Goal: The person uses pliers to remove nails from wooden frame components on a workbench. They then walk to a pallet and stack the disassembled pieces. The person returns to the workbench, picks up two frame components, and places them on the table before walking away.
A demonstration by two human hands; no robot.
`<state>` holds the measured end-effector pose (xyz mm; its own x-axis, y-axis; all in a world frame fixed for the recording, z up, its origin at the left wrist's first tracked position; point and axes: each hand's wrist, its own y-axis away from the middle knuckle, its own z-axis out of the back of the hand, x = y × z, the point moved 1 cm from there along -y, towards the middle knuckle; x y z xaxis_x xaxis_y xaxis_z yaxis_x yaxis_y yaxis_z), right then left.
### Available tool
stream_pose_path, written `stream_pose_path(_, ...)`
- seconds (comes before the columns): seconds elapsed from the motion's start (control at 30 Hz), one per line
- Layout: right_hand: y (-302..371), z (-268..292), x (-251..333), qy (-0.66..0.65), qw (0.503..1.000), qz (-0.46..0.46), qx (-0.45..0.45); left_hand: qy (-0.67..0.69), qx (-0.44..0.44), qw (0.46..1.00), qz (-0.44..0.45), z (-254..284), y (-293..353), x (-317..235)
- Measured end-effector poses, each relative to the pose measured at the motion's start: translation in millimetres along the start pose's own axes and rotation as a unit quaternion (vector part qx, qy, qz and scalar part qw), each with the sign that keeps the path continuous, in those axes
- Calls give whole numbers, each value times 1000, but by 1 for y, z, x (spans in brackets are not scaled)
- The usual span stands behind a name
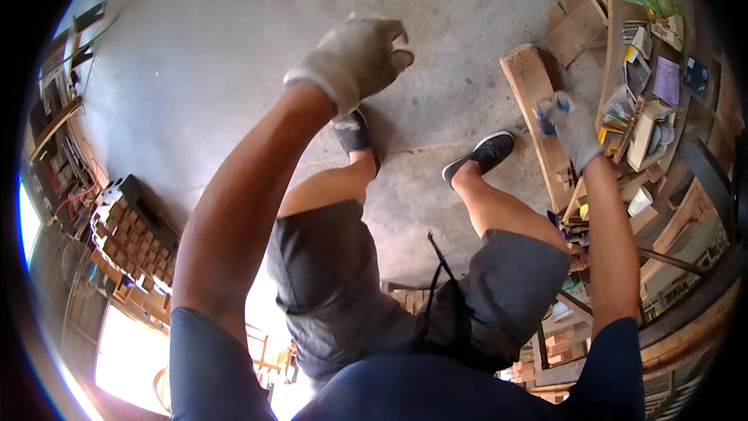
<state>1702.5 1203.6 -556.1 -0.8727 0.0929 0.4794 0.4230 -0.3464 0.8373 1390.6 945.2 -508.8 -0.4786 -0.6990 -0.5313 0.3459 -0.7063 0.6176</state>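
My left hand point(354, 62), in a pale work glove, is raised over the concrete floor ahead of me. Its fingers curl loosely, with a gap between forefinger and thumb and nothing visible in that gap. To the right, my right hand point(575, 131) wears a similar glove with its fingers bent inward. Blue shows at those fingertips; whether it belongs to the glove or to a small object, I cannot tell. Behind that hand in the picture lies a thick wooden plank point(522, 78); contact between them cannot be made out.
Along the right, a cluttered wooden bench point(610, 47) bears a purple booklet point(667, 80), a white cup point(640, 201) and several boxes. Cardboard pieces point(576, 27) lie beside it. Stacked wood blocks point(132, 238) stand at left. My shoes rest on the concrete floor point(234, 47).
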Motion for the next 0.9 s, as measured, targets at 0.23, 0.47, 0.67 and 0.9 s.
stream_pose_path(0.23,-145,36,-61,178,944,141,-238,-49,79,996,6,-75,-103,22)
stream_pose_path(0.47,-136,100,-47,312,847,15,-429,-78,143,987,18,-117,-148,39)
stream_pose_path(0.67,-111,208,-76,309,752,-12,-582,-114,157,980,41,-89,-180,13)
stream_pose_path(0.9,-100,280,-60,381,724,-158,-552,-138,110,982,71,-58,-184,47)
